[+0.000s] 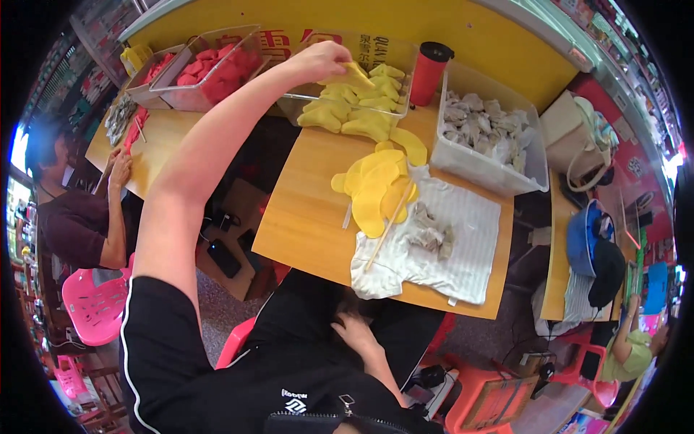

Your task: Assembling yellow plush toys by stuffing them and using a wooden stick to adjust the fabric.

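Observation:
My left hand (322,61) reaches across the table, its fingers closed on a yellow fabric piece (356,76). It is above a clear plastic bin (405,110) holding several puffy yellow fabric pieces (365,119). My right hand (356,334) rests low over my lap, below the table edge, with its fingers loosely stretched out and nothing visible in them. On the table lies a pile of flat yellow fabric cutouts (369,184). A thin wooden stick (390,226) leans across the pile's edge onto a white striped cloth (463,235). Crumpled greyish-beige scraps (428,235) lie on that cloth.
A clear bin (531,177) of greyish-beige scraps stands at the right, beside a red tumbler (431,72). Bins of red pieces (217,76) are at the far left, where another person (79,202) handles red fabric. A pink chair (94,304) stands lower left.

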A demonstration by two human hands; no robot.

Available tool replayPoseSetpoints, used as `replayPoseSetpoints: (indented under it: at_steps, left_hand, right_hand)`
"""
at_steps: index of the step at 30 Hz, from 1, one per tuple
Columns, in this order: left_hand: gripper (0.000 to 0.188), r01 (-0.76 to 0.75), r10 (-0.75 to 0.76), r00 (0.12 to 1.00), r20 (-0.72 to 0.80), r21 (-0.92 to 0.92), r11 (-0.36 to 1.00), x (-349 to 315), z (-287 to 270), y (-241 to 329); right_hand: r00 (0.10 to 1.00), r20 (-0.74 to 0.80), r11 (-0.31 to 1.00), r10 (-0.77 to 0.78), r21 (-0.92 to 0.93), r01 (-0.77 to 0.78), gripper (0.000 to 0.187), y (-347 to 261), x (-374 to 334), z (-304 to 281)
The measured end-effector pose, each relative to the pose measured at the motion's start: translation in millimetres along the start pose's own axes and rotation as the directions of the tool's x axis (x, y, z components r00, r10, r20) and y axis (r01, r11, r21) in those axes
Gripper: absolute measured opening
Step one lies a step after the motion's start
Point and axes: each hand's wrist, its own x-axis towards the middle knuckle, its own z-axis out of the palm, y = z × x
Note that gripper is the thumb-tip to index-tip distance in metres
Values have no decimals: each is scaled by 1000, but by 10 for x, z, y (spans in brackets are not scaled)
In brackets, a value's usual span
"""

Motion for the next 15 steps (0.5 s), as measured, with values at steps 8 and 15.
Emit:
replayPoseSetpoints:
  at_steps: [8, 15]
  left_hand:
    - [33, 174, -177, 806, 565, 60, 983, 1072, 939, -661]
    - [40, 333, -167, 657, 735, -84, 939, 1147, 1176, -478]
  right_hand:
    - [999, 21, 991, 26, 131, -28, 39, -36, 21, -130]
    - [998, -59, 980, -6, 196, 18, 37, -36, 33, -206]
